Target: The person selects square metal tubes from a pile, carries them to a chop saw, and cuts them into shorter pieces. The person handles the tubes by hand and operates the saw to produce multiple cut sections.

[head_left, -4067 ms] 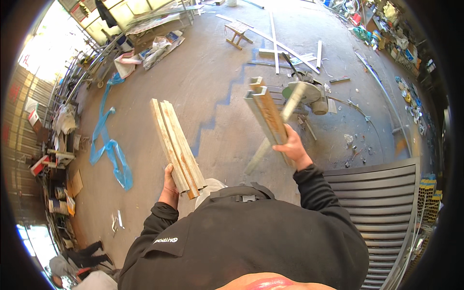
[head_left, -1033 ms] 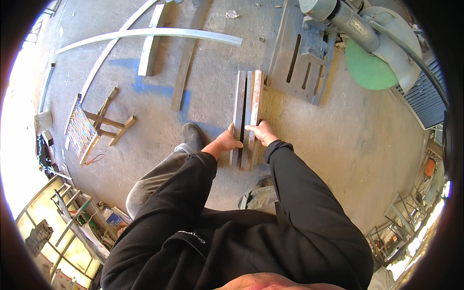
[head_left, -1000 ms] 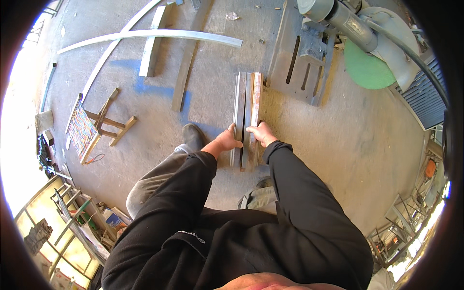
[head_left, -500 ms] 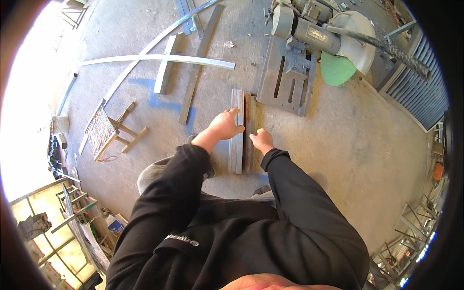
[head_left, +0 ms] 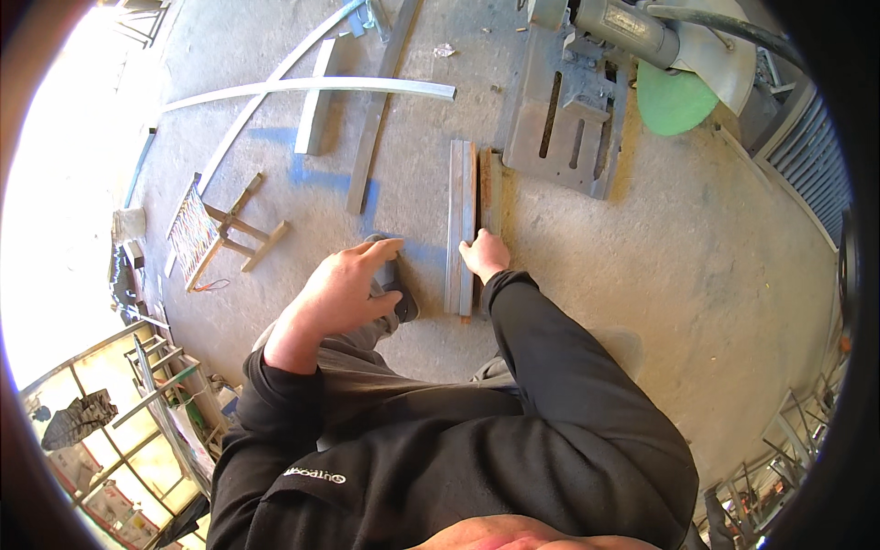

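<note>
Two short lengths of metal lie side by side on the floor in front of me. The left one is a grey ribbed metal bar (head_left: 460, 197) with a rusty right edge; the right one is a brownish rusty bar (head_left: 491, 188). My right hand (head_left: 486, 255) rests over them, its fingers curled and the thumb against the grey bar's right edge; the fingertips are partly hidden. Raised to the left of the bars, my left hand (head_left: 344, 289) is empty, with thumb and fingers apart above my shoe.
A cut-off saw's slotted base (head_left: 555, 137) and green guard (head_left: 676, 99) stand ahead right. Long metal strips (head_left: 312, 85) cross on the floor ahead left, beside a square tube (head_left: 316, 101). A folding stool (head_left: 220, 229) with a woven seat lies left. A louvred panel (head_left: 811, 165) leans far right.
My left hand has come off the grey bar and moved left and toward me. My right hand has shifted left onto the bars. The view has tilted slightly.
</note>
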{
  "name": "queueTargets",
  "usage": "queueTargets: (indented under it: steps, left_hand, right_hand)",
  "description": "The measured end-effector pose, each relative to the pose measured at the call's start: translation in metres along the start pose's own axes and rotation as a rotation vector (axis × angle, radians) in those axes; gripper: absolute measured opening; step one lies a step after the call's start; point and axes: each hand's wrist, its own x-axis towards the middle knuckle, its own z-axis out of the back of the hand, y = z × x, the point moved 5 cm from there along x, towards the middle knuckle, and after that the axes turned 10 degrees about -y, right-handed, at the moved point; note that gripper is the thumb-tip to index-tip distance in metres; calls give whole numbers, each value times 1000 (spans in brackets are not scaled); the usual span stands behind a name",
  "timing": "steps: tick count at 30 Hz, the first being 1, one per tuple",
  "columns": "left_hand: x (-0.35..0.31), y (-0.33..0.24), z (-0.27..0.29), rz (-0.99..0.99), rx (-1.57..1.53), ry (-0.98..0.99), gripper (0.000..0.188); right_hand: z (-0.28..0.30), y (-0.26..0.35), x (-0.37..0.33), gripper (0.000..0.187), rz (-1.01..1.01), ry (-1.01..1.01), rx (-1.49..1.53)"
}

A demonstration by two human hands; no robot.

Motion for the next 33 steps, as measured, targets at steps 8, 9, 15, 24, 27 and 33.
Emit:
queueTargets:
  steps: [8, 9, 15, 24, 27, 33]
  left_hand:
    - [9, -4, -1, -27, 80, 95, 73]
    - [11, -4, -1, -31, 94, 100, 73]
    - [24, 0, 2, -61, 109, 80, 72]
    - [58, -21, 8, 8, 77, -389, 62]
    - [64, -36, 0, -25, 52, -480, 51]
    - [58, -72, -4, -201, -298, -542, 33]
  right_hand:
    - [-2, 19, 5, 40, -136, 27, -30]
    - [-1, 17, 6, 40, -177, 22, -26]
    - [31, 8, -4, 46, 5, -19, 17]
    - [146, 57, -86, 28, 596, -298, 399]
    - [170, 60, -105, 28, 668, -339, 421]
    - [213, 43, -122, 41, 778, -474, 459]
